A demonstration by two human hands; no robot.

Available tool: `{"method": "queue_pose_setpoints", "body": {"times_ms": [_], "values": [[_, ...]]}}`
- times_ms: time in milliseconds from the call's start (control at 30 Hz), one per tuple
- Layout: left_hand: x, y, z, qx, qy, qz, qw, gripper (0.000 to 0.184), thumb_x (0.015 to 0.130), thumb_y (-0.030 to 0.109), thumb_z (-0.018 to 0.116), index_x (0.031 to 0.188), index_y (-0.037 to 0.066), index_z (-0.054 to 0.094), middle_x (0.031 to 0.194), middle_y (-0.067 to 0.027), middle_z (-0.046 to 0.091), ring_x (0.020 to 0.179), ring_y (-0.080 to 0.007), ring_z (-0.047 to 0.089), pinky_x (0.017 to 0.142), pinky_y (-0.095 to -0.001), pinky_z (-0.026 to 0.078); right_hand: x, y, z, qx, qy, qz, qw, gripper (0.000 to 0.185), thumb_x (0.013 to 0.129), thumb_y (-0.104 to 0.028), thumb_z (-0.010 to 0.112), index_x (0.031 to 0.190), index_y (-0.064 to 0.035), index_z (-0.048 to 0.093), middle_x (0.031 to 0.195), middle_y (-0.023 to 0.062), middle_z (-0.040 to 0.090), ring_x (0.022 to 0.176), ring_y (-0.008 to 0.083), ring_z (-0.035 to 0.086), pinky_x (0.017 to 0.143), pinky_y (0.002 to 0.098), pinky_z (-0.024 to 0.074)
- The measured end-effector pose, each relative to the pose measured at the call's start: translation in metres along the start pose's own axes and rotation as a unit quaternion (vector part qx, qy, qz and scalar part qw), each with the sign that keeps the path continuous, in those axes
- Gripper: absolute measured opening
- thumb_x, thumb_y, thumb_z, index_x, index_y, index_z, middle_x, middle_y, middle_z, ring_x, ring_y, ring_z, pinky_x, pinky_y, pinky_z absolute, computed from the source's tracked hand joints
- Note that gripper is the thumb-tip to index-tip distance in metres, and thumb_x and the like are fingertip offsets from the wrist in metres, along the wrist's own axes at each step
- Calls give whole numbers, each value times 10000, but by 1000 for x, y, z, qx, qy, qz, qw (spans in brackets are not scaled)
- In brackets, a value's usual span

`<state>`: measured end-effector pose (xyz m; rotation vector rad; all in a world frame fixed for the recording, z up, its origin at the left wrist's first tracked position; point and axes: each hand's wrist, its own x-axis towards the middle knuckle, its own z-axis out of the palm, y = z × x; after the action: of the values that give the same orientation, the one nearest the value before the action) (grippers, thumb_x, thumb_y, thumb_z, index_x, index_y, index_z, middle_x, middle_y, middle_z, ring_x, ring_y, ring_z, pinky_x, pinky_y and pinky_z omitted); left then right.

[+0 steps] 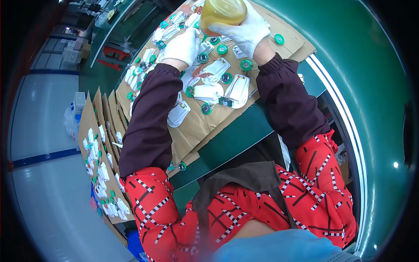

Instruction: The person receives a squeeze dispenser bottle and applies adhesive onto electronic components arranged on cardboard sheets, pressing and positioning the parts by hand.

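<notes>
My right hand (244, 30), in a white glove, is wrapped round a translucent yellow bottle (223, 14) at the top of the view, above the cardboard. My left hand (182, 47), also gloved, is lower and to the left, over the white parts; its fingertips are hard to make out. Several white plastic parts (238, 91) lie on the brown cardboard (192, 131), wired to round green-rimmed pieces (206, 108) and small green boards (225, 101). More of these lie around and beyond my left hand.
Upright cardboard sheets (101, 131) bearing similar white parts stand at the left. The green table surface (349, 56) curves round the right, with a white metal edge (345, 109). Clear plastic boxes (72, 53) are at the far upper left.
</notes>
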<state>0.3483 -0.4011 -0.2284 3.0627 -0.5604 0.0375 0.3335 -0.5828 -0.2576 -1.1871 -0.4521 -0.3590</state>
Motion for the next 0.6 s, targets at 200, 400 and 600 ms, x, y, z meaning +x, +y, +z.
{"method": "queue_pose_setpoints", "body": {"times_ms": [200,400,600], "values": [[-2,0,1,-2,-16,-5,1000,513,820,469,624,1159,89,566,965,-203,654,912,-338,635,795,-402,492,-7,-47,4,-298,-40,154,941,613,741,-284,776,1249,-42,533,1208,105,596,1115,226,556,997,329,410],[2,-6,10,-11,13,9,1000,553,770,485,659,1111,53,611,928,-223,663,875,-370,645,798,-422,508,-8,-7,-1,-153,-22,26,988,511,712,-259,815,1098,-4,596,1051,87,658,934,173,636,809,279,504],[3,-4,9,-3,7,9,1000,560,761,484,670,1105,47,611,919,-222,664,869,-367,648,791,-422,512,-9,-8,1,-142,-13,-21,990,497,696,-257,831,1055,10,615,1005,81,679,888,162,665,771,262,533]]}}
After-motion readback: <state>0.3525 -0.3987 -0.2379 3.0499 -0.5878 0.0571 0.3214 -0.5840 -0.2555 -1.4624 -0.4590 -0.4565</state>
